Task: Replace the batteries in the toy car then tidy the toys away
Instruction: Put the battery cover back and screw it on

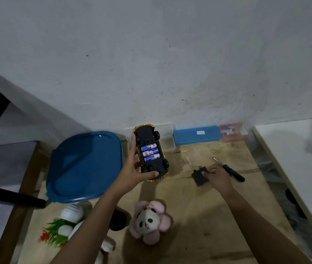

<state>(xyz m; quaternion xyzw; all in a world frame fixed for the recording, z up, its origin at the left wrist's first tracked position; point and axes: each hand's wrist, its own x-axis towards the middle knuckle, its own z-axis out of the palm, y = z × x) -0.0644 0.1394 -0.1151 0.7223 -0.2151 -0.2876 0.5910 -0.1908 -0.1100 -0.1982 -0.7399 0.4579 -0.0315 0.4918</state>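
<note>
A gold toy car [156, 165] is held upside down above a wooden tabletop [199, 210] by the left hand [135, 171], whose fingers and thumb are clamped round its body; three blue batteries [150, 152] are seen side by side in its open compartment; the right hand [219, 178] is placed low on the tabletop, its fingers pinched on the edge of a black battery cover [199, 178]; a black-handled screwdriver [234, 173] is laid just beyond that hand; a blue-lidded container [86, 164] is set to the left; a panda plush [148, 221] is seen nearer the viewer.
</note>
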